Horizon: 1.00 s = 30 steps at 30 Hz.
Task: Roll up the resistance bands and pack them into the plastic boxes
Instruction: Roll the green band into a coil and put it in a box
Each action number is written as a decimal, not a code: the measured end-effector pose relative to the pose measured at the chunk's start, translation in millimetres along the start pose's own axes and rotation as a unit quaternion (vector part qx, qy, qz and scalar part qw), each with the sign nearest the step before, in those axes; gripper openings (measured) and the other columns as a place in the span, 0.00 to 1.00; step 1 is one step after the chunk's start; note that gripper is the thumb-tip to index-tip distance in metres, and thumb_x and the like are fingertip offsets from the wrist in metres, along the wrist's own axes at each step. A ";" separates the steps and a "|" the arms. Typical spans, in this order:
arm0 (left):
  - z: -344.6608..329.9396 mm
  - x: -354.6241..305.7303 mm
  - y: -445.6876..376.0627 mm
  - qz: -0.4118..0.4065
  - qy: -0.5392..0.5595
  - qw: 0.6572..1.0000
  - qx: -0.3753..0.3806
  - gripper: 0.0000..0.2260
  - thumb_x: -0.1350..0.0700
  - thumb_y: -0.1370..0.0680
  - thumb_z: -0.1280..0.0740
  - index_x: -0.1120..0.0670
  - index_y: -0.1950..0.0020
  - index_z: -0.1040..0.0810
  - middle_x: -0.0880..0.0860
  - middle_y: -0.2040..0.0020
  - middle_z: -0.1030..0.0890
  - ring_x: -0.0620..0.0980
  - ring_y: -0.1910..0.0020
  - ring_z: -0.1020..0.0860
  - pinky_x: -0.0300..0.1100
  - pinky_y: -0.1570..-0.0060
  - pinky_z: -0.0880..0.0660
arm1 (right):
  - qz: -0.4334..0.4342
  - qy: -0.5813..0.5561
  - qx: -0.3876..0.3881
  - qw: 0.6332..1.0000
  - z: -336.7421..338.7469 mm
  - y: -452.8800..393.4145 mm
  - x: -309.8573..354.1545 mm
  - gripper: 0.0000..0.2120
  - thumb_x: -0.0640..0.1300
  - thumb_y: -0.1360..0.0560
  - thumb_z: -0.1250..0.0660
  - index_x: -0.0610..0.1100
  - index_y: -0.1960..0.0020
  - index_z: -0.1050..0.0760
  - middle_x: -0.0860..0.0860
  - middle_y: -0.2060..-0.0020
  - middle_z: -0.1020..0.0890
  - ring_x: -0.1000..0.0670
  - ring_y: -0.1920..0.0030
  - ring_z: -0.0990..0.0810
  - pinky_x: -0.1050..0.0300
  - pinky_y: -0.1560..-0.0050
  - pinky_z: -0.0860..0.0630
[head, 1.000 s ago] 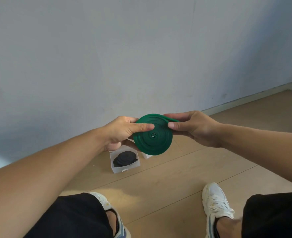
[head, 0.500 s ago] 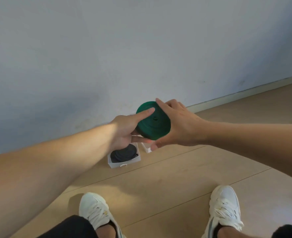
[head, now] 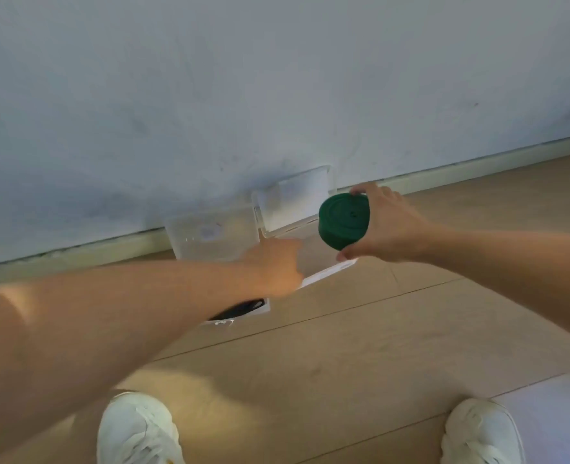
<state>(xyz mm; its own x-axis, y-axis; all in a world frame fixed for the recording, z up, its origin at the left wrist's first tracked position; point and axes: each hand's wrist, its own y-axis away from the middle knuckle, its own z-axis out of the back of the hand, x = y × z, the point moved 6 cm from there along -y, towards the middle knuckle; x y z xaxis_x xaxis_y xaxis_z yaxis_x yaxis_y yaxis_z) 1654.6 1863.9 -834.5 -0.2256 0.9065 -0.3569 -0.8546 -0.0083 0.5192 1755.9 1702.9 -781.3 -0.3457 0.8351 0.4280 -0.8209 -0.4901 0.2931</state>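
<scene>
Green band: the rolled resistance band (head: 343, 220) is a tight, dark green coil, its flat spiral face turned toward the camera with a small dark dot at the centre.
Right hand: the right hand (head: 385, 226) clasps the coil by its edge, fingers over the top and thumb underneath, holding it in the air above the clear box (head: 327, 274).
Left hand: the left hand (head: 275, 267) is blurred and reaches toward that box at about 8 o'clock from the coil; I cannot tell whether its fingers grip anything.
Boxes: the box's open lid (head: 293, 199) stands up against the wall. A second box (head: 243, 311), at about 7 o'clock from the coil, holds a black rolled band (head: 241, 308) and is mostly hidden by the left forearm; its lid (head: 211, 234) also leans on the wall.
Floor: light wooden boards (head: 344, 356) with a pale skirting strip.
Room: a plain grey-white wall (head: 277, 78).
Feet: two white trainers (head: 138, 430) at the bottom edge.
</scene>
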 end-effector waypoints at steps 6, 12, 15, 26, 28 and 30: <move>-52.5 -22.1 -10.9 -0.061 -0.217 0.974 -0.002 0.10 0.62 0.19 0.37 0.57 0.40 0.21 0.52 0.58 0.26 0.54 0.60 0.26 0.47 0.61 0.31 | 0.010 -0.001 0.021 1.000 -61.2 -9.4 -21.1 0.45 0.59 0.44 0.17 0.53 0.35 0.37 0.53 0.42 0.32 0.50 0.40 0.34 0.51 0.43 0.30; -93.5 -13.8 13.1 -0.107 -0.224 0.968 0.034 0.08 0.64 0.18 0.37 0.58 0.44 0.20 0.57 0.49 0.20 0.58 0.55 0.21 0.49 0.60 0.31 | 0.032 0.041 0.089 0.995 -89.2 9.3 -12.2 0.47 0.62 0.43 0.18 0.53 0.33 0.39 0.51 0.41 0.32 0.48 0.40 0.34 0.52 0.42 0.30; -112.9 -2.5 24.8 -0.110 -0.164 0.980 0.025 0.06 0.62 0.18 0.36 0.59 0.47 0.20 0.57 0.50 0.19 0.59 0.52 0.18 0.50 0.59 0.27 | 0.060 0.069 0.102 0.991 -104.3 27.9 -8.0 0.47 0.63 0.43 0.18 0.53 0.32 0.39 0.51 0.38 0.32 0.49 0.40 0.34 0.55 0.44 0.32; -120.9 21.0 31.6 -0.039 0.067 0.997 -0.003 0.19 0.55 0.21 0.28 0.48 0.70 0.29 0.49 0.64 0.21 0.48 0.64 0.21 0.40 0.56 0.25 | -0.025 -0.043 0.099 0.994 -153.2 42.1 -23.8 0.45 0.59 0.43 0.16 0.54 0.34 0.37 0.53 0.41 0.33 0.49 0.39 0.33 0.54 0.40 0.28; -120.2 19.6 31.2 -0.049 0.044 0.998 0.004 0.19 0.59 0.20 0.31 0.48 0.69 0.30 0.48 0.64 0.23 0.48 0.62 0.22 0.39 0.56 0.28 | -0.043 -0.065 0.074 0.994 -161.9 38.2 -26.7 0.45 0.58 0.43 0.16 0.54 0.34 0.38 0.53 0.40 0.33 0.49 0.38 0.33 0.52 0.40 0.28; -119.4 15.1 29.6 -0.058 0.021 0.998 0.026 0.15 0.62 0.20 0.36 0.52 0.66 0.27 0.51 0.63 0.23 0.52 0.61 0.22 0.41 0.58 0.29 | -0.062 -0.073 0.060 0.994 -174.3 39.9 -26.6 0.48 0.59 0.44 0.16 0.53 0.33 0.39 0.52 0.38 0.32 0.48 0.38 0.32 0.48 0.39 0.26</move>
<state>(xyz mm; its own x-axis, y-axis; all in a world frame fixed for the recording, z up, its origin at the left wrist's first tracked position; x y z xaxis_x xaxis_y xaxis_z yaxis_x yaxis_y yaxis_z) 1570.0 1826.9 -917.2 -0.1472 0.8812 -0.4492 -0.8514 0.1183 0.5110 1653.2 1704.8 -930.0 -0.1690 0.8495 0.4997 -0.7901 -0.4199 0.4466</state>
